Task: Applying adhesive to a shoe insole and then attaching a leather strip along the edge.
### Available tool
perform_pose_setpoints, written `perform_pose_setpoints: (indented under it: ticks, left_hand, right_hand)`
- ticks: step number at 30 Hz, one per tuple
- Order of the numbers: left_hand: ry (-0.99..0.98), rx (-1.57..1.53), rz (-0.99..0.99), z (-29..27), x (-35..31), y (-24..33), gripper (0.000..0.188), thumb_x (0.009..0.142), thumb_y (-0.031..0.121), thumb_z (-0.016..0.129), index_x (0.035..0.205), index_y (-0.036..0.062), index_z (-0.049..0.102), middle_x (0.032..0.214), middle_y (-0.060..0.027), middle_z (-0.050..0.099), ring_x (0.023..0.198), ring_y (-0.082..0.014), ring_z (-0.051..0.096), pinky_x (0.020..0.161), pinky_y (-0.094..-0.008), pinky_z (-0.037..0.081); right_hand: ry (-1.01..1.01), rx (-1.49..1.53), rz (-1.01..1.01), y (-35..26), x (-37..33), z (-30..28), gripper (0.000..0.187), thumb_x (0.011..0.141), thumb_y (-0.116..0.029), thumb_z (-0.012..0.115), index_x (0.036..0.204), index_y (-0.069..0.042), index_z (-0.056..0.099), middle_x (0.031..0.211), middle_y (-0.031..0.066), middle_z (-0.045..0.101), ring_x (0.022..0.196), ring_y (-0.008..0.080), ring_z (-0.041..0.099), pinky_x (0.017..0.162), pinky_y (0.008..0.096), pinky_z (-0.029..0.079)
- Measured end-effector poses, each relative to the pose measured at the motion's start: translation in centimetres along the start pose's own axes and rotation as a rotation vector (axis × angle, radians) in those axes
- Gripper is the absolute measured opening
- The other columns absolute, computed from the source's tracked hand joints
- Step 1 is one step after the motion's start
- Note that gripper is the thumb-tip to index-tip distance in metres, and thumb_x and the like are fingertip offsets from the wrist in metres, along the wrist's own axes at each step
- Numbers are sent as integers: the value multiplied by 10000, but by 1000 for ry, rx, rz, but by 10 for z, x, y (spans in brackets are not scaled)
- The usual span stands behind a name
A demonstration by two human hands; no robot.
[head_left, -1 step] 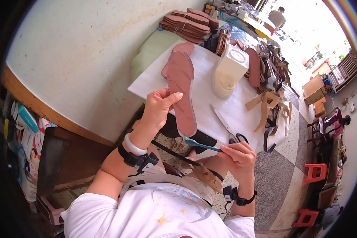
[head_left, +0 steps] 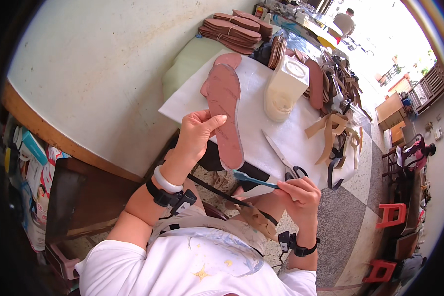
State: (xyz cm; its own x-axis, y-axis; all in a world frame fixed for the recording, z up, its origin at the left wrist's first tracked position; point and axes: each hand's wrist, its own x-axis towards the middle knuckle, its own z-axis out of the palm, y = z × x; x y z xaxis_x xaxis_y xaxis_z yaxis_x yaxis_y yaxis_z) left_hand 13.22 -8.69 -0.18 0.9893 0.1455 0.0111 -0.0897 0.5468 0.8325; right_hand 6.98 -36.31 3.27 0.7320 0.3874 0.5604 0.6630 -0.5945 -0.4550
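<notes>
My left hand (head_left: 200,130) pinches a reddish-brown insole (head_left: 224,98) between thumb and fingers at its middle. The insole's heel end points toward me, past the near edge of the white-topped table (head_left: 251,84). Under its far end lies another pinkish insole (head_left: 230,60), partly hidden. In my right hand (head_left: 299,196) is the handle of a blue toothbrush (head_left: 256,181). Its head is close to the insole's heel end, with a small gap between them. Scissors (head_left: 279,152) lie on the table, blades pointing away from me, their dark handles near my right hand.
A cream plastic container (head_left: 285,91) stands on the table. Behind it are bundled insoles (head_left: 232,32) and a heap of dark strips (head_left: 348,81). Tan strips (head_left: 328,133) hang over the right edge. Red stools (head_left: 392,215) stand on the floor at right; a wall (head_left: 108,74) rises at left.
My right hand has shifted slightly to the right with the toothbrush, drawing its head a little away from the insole's heel end. My left hand and the insole have barely moved.
</notes>
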Motion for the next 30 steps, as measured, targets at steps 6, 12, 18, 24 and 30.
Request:
perform_pose_setpoints:
  ticks: [6,12,18,24,30]
  left_hand:
    - [19,-26,-30,5,-3,-4,182,831,63,681,981,-37,660,857,-57,679,718,-97,628,664,-215,512]
    - [61,-186,-64,28,-8,-8,186,837,60,674,1013,5,645,945,-50,676,820,-106,639,749,-235,521]
    - [148,-382,-123,44,-20,-14,162,843,68,669,1002,82,643,950,-7,672,864,-98,626,795,-255,502]
    - [154,-466,-222,48,-39,-16,101,854,96,667,947,119,636,919,9,667,849,-88,620,807,-255,494]
    - [-224,-567,-608,43,-71,-24,229,861,110,659,1069,22,620,981,-56,674,928,-125,616,849,-272,488]
  right_hand:
    - [188,209,329,10,-16,-9,189,701,7,767,883,-33,733,779,50,673,612,98,546,529,206,415]
    - [259,872,629,10,-19,25,347,782,-46,742,1100,28,621,905,51,652,657,59,549,524,159,379]
    - [270,1242,836,-33,10,58,366,787,10,713,1122,14,567,970,67,648,697,23,543,537,153,398]
    - [394,1373,843,-40,31,79,162,818,-19,689,953,-22,600,834,16,641,516,15,430,428,177,259]
    - [542,1234,801,-26,49,64,53,826,-22,657,853,-9,613,721,-12,596,463,10,349,410,204,227]
